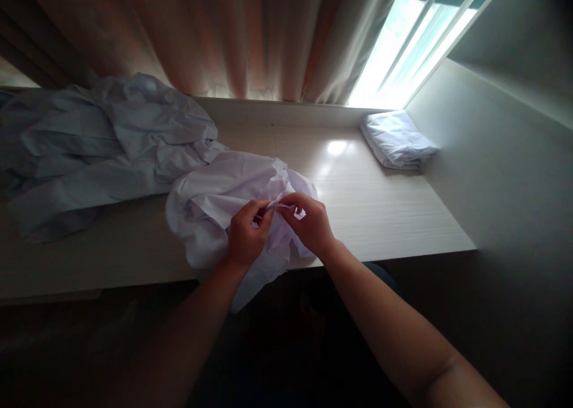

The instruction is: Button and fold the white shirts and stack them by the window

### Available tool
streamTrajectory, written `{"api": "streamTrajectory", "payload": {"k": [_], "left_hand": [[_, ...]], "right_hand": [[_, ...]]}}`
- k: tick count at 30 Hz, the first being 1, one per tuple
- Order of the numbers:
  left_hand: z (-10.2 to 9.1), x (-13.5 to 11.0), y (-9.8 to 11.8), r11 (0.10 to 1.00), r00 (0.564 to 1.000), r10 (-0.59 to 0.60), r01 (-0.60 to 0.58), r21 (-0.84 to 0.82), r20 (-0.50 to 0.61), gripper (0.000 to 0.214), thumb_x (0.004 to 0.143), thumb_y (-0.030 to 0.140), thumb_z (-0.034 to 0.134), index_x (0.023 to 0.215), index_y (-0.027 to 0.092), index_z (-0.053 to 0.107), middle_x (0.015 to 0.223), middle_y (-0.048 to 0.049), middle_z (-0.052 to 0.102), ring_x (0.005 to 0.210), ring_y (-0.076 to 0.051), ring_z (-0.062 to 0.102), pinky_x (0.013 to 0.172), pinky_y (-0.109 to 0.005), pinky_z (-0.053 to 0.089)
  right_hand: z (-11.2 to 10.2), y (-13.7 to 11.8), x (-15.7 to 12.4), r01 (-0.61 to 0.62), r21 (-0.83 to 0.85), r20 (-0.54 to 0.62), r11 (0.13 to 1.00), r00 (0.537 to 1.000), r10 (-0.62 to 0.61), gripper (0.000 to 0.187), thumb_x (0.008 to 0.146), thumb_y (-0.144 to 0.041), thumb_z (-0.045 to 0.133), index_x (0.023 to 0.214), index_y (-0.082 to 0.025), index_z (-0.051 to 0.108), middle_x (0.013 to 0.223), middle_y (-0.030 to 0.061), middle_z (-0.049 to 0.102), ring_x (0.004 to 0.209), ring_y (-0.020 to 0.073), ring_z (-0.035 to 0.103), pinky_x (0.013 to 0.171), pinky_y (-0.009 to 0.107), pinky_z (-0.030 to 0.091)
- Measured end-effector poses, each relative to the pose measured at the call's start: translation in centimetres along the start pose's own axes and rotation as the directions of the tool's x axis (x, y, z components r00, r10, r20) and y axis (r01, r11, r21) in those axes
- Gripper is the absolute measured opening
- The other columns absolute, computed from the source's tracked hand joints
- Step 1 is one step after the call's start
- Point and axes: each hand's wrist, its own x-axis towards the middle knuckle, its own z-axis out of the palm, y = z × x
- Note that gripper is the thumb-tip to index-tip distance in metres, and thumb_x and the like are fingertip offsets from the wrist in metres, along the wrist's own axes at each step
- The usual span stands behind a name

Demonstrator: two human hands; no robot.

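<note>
A crumpled white garment (210, 187), perhaps a shirt or coat, lies on the pale wooden desk and hangs over its front edge. My left hand (248, 232) pinches a narrow strip of its edge between thumb and fingers. Close beside it, my right hand (308, 220) pinches the same strip from the right, the fingertips of both hands nearly meeting. Any button or fastening between the fingertips is too small to make out.
More rumpled white cloth (111, 139) is heaped on the left of the desk (367, 217). A folded white garment (396, 139) sits at the back right against the wall (505, 175). Behind the desk hang long curtains (233, 38) beside a bright window (407, 44).
</note>
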Motion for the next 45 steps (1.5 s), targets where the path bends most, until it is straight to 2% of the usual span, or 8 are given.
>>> {"api": "streamTrajectory", "payload": {"k": [6,12,19,25,38,45], "left_hand": [[0.0,0.1,0.1,0.999,0.999,0.025,-0.026,0.025,0.029,0.018,0.093,0.033,0.058,0.101,0.020,0.069,0.089,-0.0042,0.071,0.075,-0.015,0.063,0.072,-0.027,0.050],[-0.1,0.2,0.0,0.997,0.997,0.062,-0.063,0.039,0.042,0.017,0.094,0.032,0.058,0.099,0.019,0.068,0.089,-0.0037,0.068,0.076,-0.014,0.062,0.072,-0.026,0.049],[-0.1,0.4,-0.2,0.986,0.989,0.141,-0.145,0.086,0.047,0.014,0.095,0.028,0.056,0.097,0.019,0.067,0.088,-0.0031,0.063,0.078,-0.014,0.059,0.071,-0.026,0.048],[-0.1,0.4,-0.2,0.986,0.988,0.135,-0.141,0.086,0.069,0.014,0.095,0.028,0.056,0.093,0.019,0.067,0.085,-0.0027,0.063,0.076,-0.014,0.059,0.069,-0.026,0.048],[-0.1,0.3,-0.1,0.986,0.987,0.141,-0.147,0.077,0.075,0.015,0.095,0.029,0.058,0.095,0.019,0.069,0.083,-0.0028,0.064,0.074,-0.014,0.060,0.069,-0.026,0.049],[0.1,0.2,-0.5,0.984,0.987,0.136,-0.145,0.100,0.088,0.012,0.093,0.022,0.058,0.095,0.018,0.069,0.085,-0.0039,0.067,0.076,-0.015,0.062,0.069,-0.026,0.049]], "right_hand": [[0.0,0.2,-0.1,-0.016,0.005,0.002,1.000,1.000,0.016,0.013,0.088,-0.023,0.065,0.101,-0.025,0.066,0.090,0.0004,0.069,0.072,0.0132,0.058,0.069,0.029,0.050],[0.0,0.4,-0.1,0.003,-0.015,-0.006,1.000,1.000,-0.003,0.029,0.088,-0.022,0.067,0.116,-0.025,0.068,0.092,0.0022,0.071,0.072,0.0137,0.060,0.070,0.030,0.052],[0.2,0.7,-0.1,0.011,-0.013,0.001,1.000,1.000,-0.011,0.027,0.088,-0.022,0.067,0.115,-0.025,0.069,0.093,0.0021,0.072,0.072,0.0132,0.060,0.070,0.029,0.052],[0.1,0.6,-0.1,0.029,-0.006,0.045,1.000,0.999,-0.029,0.023,0.090,-0.018,0.064,0.111,-0.025,0.070,0.095,0.0022,0.073,0.077,0.0140,0.062,0.071,0.029,0.052],[0.1,1.1,0.0,-0.011,0.009,0.035,1.000,0.999,0.011,0.010,0.089,-0.019,0.064,0.097,-0.023,0.068,0.088,0.0007,0.071,0.075,0.0136,0.061,0.066,0.028,0.048],[0.3,1.2,0.0,-0.037,0.000,0.084,0.999,0.996,0.037,0.007,0.090,-0.021,0.061,0.093,-0.023,0.068,0.084,0.0002,0.069,0.075,0.0142,0.060,0.068,0.029,0.047]]}}
